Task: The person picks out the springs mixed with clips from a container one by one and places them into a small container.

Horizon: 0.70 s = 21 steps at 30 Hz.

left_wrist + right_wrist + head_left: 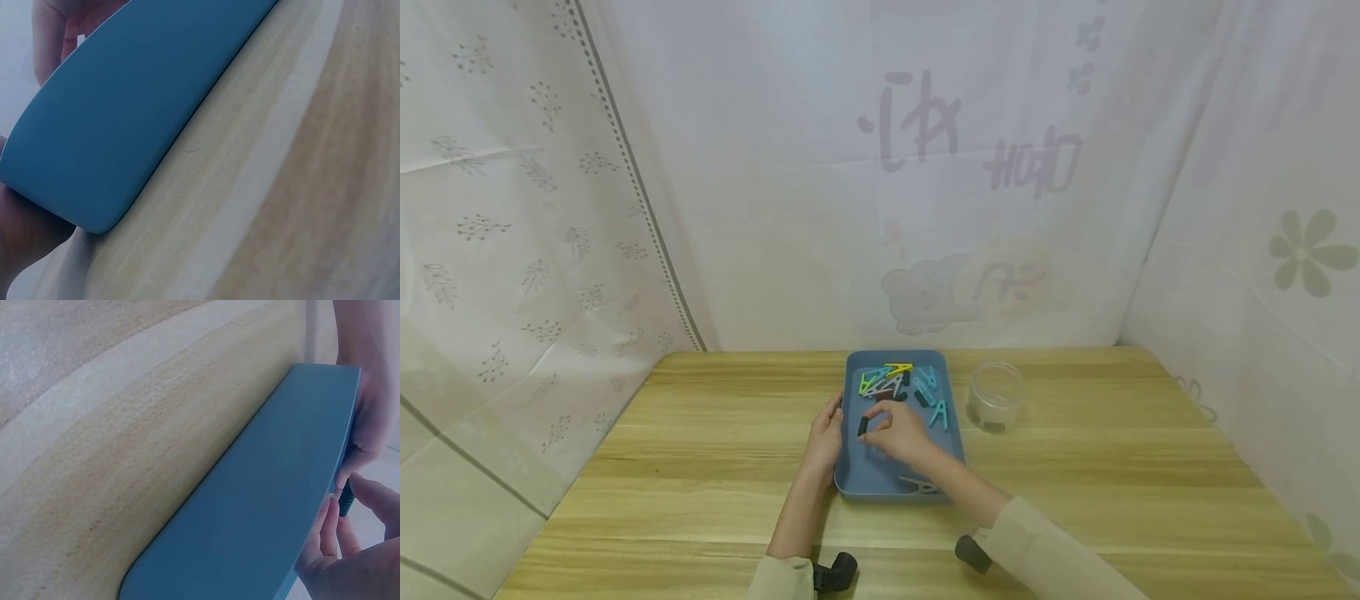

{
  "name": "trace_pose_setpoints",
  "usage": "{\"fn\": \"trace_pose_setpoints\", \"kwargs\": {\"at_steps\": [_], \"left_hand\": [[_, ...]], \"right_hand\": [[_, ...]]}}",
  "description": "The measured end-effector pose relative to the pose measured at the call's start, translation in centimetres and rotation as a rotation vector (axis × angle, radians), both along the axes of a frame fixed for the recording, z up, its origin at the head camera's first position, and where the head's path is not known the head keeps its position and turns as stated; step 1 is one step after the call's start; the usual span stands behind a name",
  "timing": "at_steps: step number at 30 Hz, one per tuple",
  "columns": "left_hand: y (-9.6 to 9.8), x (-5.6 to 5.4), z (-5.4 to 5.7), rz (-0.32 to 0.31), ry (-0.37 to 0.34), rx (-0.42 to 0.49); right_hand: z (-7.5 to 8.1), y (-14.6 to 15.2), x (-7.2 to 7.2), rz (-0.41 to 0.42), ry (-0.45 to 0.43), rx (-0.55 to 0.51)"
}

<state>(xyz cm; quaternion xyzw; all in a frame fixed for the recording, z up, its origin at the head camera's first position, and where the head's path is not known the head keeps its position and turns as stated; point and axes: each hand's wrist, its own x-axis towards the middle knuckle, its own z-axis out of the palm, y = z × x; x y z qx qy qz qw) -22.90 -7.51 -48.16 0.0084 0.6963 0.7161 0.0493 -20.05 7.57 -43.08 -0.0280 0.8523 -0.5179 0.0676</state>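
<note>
My right hand (901, 432) is over the blue tray (868, 479), pinching a small black ridged piece (345, 499) between thumb and fingers. My left hand (826, 437) grips the tray's left side, with the thumb at the rim. Beyond the right hand lie several small plastic clothespins in the tray, among them a yellow clothespin (898, 368), a lime green clothespin (867, 383) and a teal clothespin (939, 413). Other black pieces and a dark red piece (885, 396) are mixed in with them. A whitish clothespin (921, 485) lies at the near end, partly behind the right wrist.
To the right of the tray a clear round jar (996, 387) stands on the wooden table (1097, 467), with something dark at its bottom. Patterned white curtains (775, 208) hang behind the table and at both sides. Each wrist carries a black camera mount (835, 572).
</note>
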Motion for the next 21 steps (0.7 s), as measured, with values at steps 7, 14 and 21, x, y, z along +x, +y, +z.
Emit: {"fn": "trace_pose_setpoints", "kwargs": {"at_steps": [7,14,21], "left_hand": [[-0.01,-0.02,-0.07,-0.002,0.012,0.000],[-0.01,0.01,-0.09,0.002,0.016,-0.007],[0.01,0.02,-0.04,0.001,0.011,-0.001]], "right_hand": [[0.53,0.13,0.32,-0.013,0.006,0.001],[0.74,0.43,0.67,-0.005,0.006,-0.049],[0.87,0.77,0.90,-0.005,0.011,-0.071]]}}
